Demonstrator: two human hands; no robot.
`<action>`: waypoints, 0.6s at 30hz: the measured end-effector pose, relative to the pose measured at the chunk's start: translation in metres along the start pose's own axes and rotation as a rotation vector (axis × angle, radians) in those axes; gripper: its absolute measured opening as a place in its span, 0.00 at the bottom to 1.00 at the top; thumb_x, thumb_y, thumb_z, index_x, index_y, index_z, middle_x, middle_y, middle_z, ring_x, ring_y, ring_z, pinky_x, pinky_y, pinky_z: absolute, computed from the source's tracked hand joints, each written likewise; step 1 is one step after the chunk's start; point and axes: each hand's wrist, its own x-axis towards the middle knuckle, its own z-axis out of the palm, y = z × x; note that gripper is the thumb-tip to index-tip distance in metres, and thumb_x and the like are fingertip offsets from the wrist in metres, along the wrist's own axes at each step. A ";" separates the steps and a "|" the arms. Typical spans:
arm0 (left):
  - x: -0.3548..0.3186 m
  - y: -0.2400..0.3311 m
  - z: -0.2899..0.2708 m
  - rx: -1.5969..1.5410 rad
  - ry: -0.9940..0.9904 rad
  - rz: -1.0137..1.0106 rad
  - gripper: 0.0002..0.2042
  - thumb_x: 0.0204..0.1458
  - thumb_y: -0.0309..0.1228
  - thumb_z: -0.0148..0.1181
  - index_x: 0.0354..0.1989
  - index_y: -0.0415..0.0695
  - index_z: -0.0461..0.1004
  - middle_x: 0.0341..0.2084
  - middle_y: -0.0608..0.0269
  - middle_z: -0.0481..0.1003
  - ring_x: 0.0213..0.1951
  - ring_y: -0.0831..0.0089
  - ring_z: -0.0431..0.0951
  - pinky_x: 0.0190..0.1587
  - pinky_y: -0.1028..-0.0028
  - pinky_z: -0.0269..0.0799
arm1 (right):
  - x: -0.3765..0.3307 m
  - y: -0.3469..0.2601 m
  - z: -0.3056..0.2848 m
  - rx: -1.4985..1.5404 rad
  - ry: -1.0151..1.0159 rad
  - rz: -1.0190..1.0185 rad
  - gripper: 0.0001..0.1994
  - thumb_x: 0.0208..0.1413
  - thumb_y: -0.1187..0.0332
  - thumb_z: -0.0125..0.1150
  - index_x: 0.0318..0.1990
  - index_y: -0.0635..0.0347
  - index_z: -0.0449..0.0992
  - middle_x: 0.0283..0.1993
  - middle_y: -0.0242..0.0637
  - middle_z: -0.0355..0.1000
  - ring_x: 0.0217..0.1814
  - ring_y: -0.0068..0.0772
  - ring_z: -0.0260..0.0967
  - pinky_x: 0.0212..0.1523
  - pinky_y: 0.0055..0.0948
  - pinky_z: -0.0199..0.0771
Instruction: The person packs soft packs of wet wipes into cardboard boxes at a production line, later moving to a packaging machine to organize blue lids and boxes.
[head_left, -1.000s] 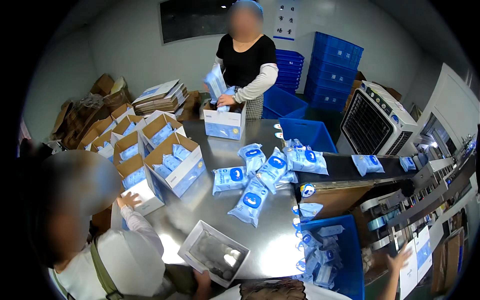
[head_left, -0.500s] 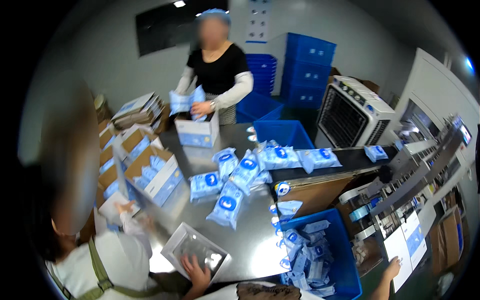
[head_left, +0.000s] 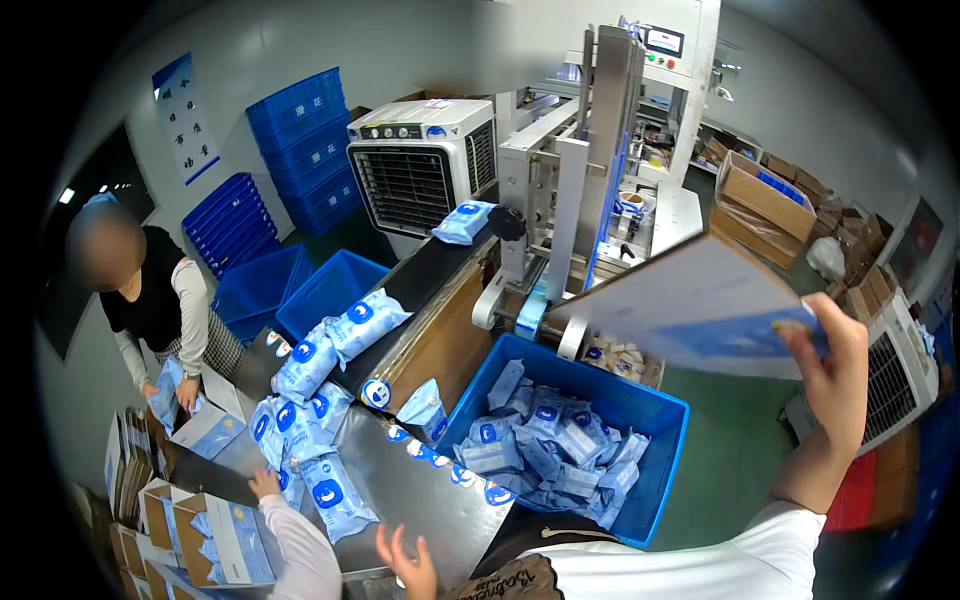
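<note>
My right hand (head_left: 835,350) is raised at the right, its fingers and thumb closed on the edge of a flattened carton (head_left: 690,305). The carton is a white and blue board, held slanting over the floor beside a machine. At the bottom centre, over the metal table (head_left: 420,510), my left hand (head_left: 408,565) has its fingers apart with nothing in them. The nearest thing to it is a light-blue soft packet (head_left: 335,497) at the near end of a pile. A co-worker's hand (head_left: 265,484) in a pale sleeve reaches to that pile.
A blue crate (head_left: 655,480) full of packets stands right of the table. Behind it are a conveyor belt (head_left: 425,278) and a metal machine (head_left: 540,200). Open cartons (head_left: 235,540) holding packets are at the lower left. Another co-worker (head_left: 150,290) handles a packet at a carton.
My view has swung to the right. My left hand has come out of an open white box, which no longer shows. My right hand has lifted the flattened carton higher.
</note>
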 end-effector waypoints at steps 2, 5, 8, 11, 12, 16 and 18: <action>0.038 -0.015 0.032 -0.236 -0.186 0.007 0.30 0.49 0.44 0.56 0.58 0.40 0.58 0.60 0.46 0.54 0.63 0.51 0.49 0.60 0.47 0.43 | -0.012 -0.003 -0.009 0.156 -0.136 -0.027 0.06 0.42 0.80 0.60 0.30 0.66 0.72 0.24 0.38 0.72 0.25 0.30 0.72 0.28 0.23 0.68; 0.090 0.041 0.019 -1.052 -0.108 -0.435 0.35 0.53 0.57 0.44 0.61 0.43 0.53 0.61 0.52 0.55 0.62 0.56 0.53 0.62 0.55 0.45 | -0.024 0.027 0.053 0.484 -0.402 -0.189 0.07 0.45 0.76 0.62 0.34 0.63 0.74 0.28 0.37 0.73 0.29 0.29 0.72 0.30 0.26 0.71; 0.116 0.032 0.020 -1.390 0.157 -0.573 0.42 0.50 0.67 0.32 0.63 0.45 0.50 0.61 0.56 0.54 0.62 0.61 0.54 0.63 0.61 0.45 | -0.093 0.073 0.169 0.827 -0.671 0.287 0.12 0.50 0.66 0.63 0.40 0.60 0.72 0.38 0.33 0.71 0.41 0.25 0.69 0.39 0.26 0.68; 0.108 -0.047 0.008 -1.045 0.248 -0.360 0.39 0.51 0.64 0.38 0.62 0.45 0.50 0.60 0.60 0.55 0.61 0.67 0.54 0.61 0.63 0.49 | -0.152 0.072 0.254 1.264 -0.629 0.564 0.14 0.53 0.61 0.60 0.43 0.59 0.71 0.46 0.32 0.68 0.46 0.25 0.65 0.48 0.28 0.63; 0.100 -0.069 0.007 -0.972 0.250 -0.333 0.39 0.52 0.64 0.39 0.62 0.45 0.50 0.60 0.60 0.55 0.60 0.68 0.55 0.60 0.64 0.49 | -0.165 0.074 0.273 1.378 -0.601 0.623 0.15 0.53 0.60 0.60 0.44 0.58 0.70 0.47 0.33 0.67 0.46 0.25 0.64 0.49 0.29 0.61; 0.091 -0.054 0.014 -0.768 0.343 -0.437 0.40 0.52 0.41 0.57 0.65 0.41 0.37 0.64 0.54 0.44 0.65 0.66 0.46 0.63 0.68 0.43 | -0.174 0.070 0.292 1.185 -0.744 0.656 0.06 0.50 0.66 0.60 0.30 0.59 0.72 0.34 0.32 0.72 0.40 0.24 0.65 0.46 0.24 0.61; 0.098 -0.033 0.005 -0.681 0.244 -0.502 0.49 0.42 0.41 0.68 0.61 0.31 0.36 0.61 0.41 0.44 0.64 0.59 0.46 0.62 0.68 0.44 | -0.168 0.070 0.286 1.299 -0.783 0.767 0.04 0.48 0.70 0.58 0.29 0.60 0.73 0.34 0.32 0.71 0.40 0.25 0.66 0.45 0.24 0.61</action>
